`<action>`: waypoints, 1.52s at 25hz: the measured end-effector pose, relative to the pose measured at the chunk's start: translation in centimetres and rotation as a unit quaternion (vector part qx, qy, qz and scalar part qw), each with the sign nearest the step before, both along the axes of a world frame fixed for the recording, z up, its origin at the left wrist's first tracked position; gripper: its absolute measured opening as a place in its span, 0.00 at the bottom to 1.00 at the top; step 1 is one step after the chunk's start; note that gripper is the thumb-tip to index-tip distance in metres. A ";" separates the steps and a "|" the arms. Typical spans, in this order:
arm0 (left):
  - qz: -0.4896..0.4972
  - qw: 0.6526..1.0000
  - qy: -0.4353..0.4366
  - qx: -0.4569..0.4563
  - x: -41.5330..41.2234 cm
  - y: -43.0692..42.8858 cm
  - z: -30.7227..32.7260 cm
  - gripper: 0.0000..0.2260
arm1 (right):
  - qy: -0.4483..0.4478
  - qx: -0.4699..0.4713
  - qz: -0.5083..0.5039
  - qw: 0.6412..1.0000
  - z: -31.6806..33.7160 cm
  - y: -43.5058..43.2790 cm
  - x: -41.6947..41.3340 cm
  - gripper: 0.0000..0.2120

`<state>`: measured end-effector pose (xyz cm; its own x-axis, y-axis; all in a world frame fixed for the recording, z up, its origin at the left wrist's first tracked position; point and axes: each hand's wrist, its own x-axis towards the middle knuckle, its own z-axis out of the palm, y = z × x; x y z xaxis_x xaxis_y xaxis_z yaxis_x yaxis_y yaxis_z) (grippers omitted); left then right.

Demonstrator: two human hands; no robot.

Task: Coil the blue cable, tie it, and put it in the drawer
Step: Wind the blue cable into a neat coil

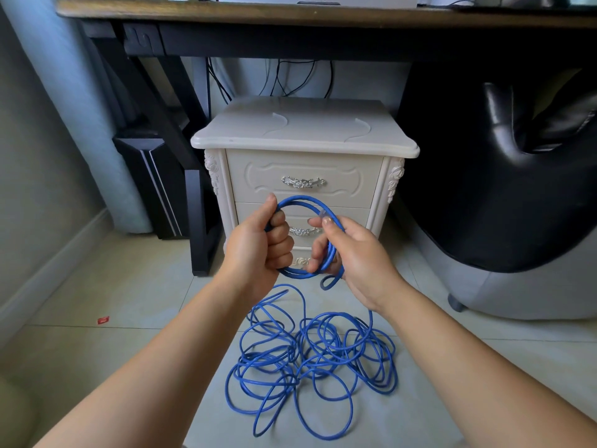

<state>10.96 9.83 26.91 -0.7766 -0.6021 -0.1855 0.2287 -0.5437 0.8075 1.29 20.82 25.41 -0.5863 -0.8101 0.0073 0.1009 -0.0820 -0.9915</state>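
Note:
A long blue cable (pixel 310 354) lies in a loose tangle of loops on the tiled floor in front of me. One end is wound into a small coil (pixel 302 202) held up in front of the cream nightstand (pixel 303 130). My left hand (pixel 258 240) grips the coil's left side in a fist. My right hand (pixel 352 253) pinches the right side, with the clear plug near its thumb. The cable runs from my right hand down to the tangle. The top drawer (pixel 303 182) and the one under it are shut.
A dark wooden desk (pixel 290 14) spans above the nightstand, with black cords hanging behind. A black and grey padded chair (pixel 517 195) stands to the right. A black computer case (pixel 151 189) and desk leg are on the left. A small red scrap (pixel 103 320) lies on the floor.

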 end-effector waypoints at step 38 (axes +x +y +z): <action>-0.048 0.987 -0.111 -0.103 0.7 -0.1 0.4 0.10 | 0.044 0.076 0.012 0.996 0.5 -0.9 -0.1 0.17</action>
